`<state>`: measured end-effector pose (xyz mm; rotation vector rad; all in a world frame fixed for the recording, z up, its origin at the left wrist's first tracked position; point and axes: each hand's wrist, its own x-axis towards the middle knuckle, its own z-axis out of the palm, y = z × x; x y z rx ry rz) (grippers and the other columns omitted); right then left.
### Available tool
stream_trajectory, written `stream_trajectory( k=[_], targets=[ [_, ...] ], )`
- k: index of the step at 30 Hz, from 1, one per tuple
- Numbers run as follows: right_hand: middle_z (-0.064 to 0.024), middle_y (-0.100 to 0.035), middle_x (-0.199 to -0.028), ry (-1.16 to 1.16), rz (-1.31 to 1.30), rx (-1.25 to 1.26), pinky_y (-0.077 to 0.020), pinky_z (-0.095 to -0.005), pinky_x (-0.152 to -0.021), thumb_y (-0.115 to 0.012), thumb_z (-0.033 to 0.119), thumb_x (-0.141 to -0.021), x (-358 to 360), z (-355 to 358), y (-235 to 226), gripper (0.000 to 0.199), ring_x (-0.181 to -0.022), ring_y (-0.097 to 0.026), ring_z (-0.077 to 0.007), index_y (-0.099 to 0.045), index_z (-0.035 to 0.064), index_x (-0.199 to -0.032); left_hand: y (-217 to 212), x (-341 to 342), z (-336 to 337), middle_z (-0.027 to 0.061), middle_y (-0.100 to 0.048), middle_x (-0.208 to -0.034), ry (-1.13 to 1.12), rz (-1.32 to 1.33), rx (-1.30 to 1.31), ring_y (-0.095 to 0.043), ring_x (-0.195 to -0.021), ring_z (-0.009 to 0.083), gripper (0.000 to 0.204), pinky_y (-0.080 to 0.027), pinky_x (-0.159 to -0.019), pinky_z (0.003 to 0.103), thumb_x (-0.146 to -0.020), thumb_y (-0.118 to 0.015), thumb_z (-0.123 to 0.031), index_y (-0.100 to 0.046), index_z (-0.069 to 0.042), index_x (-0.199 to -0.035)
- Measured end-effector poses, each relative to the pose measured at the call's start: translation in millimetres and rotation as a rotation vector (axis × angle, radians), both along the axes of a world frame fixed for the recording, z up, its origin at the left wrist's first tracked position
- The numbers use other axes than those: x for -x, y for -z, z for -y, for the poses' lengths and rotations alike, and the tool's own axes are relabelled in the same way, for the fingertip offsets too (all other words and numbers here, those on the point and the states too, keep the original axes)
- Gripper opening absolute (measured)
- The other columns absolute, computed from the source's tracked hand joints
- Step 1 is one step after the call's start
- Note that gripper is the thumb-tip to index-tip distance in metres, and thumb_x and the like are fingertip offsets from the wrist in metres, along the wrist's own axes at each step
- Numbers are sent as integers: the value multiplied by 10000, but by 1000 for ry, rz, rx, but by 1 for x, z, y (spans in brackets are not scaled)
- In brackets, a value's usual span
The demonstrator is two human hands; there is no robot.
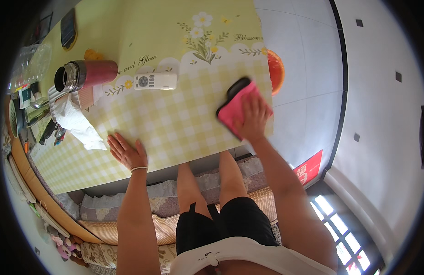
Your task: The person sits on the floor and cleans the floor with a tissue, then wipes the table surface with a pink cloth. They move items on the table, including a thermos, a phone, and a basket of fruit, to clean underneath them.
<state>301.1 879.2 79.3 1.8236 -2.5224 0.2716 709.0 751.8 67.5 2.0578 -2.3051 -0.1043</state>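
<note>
Right hand [254, 117] spread flat on top of one pink cloth [237, 110], fingers splayed and pressing down, not curled around it. Cloth bunched near the right edge of the surface [175, 123], well to the right of the remote control [155, 81]. One dark flat object [234, 89] poking out from under the cloth's far edge, touching it.

Left hand [126, 150] open too, palm down on the checked yellow tablecloth, holding nothing; thin band at the wrist. Placed nearer than the remote and a little to its left, close to the near edge of the surface.

One white remote control lying lengthwise, roughly mid-surface. Left of the remote, one metal flask [83, 74] with a dark red body, on its side, open mouth facing left. Nearer than the flask and left of the remote, one crumpled white tissue [76, 121]. Far right of the remote, past the surface edge, one orange round item [276, 71] partly hidden on the tiled floor.

Small clutter at the far left rim, too blurred to count.
</note>
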Motion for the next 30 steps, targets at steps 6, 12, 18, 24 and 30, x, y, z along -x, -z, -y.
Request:
stream_trajectory(
  k=[6,12,18,24,30],
  targets=[
    [-164,-324,-1577,305,-35,68,-160,-631,-1155,-581,466,-873,57,161,17,726,-1450,-257,-437,-412,123,-1491,-4,3,4,190,-158,-1641,1,20,-18,-162,-1507,374,832,-122,-1199,528,-936,-506,-488,-188,-78,-1585],
    [-142,-292,-1601,22,37,-44,-165,-644,-1158,-593,469,-860,-13,190,7,750,-1481,-196,-427,-399,148,-1510,0,-3,0,196,-150,-1640,7,35,-9,-150,-1510,376,850,-117,-1204,519,-920,-532,-469,-179,-77,-1587],
    [-130,-295,-1602,-124,164,-183,-163,-629,-1158,-672,496,-808,-2,48,-5,830,-1473,-211,-430,-405,139,-1509,-3,-2,5,228,-154,-1631,-1,25,-31,-141,-1512,386,883,-124,-1201,542,-893,-535,-484,-188,-39,-1573],
    [-216,-268,-1590,-46,110,-160,-130,-659,-1154,-579,437,-854,-67,15,-2,755,-1453,-203,-502,-411,69,-1491,-9,-2,4,245,-125,-1631,-26,-39,-87,-113,-1515,403,901,-99,-1200,564,-896,-525,-515,-172,-39,-1576],
    [-143,-268,-1610,-297,164,-163,-141,-649,-1161,-590,461,-843,-144,46,-2,748,-1474,-204,-450,-436,100,-1481,-11,-3,5,239,-78,-1639,-29,-90,-147,-62,-1522,397,914,-64,-1199,573,-896,-532,-521,-165,-31,-1575]
  ],
)
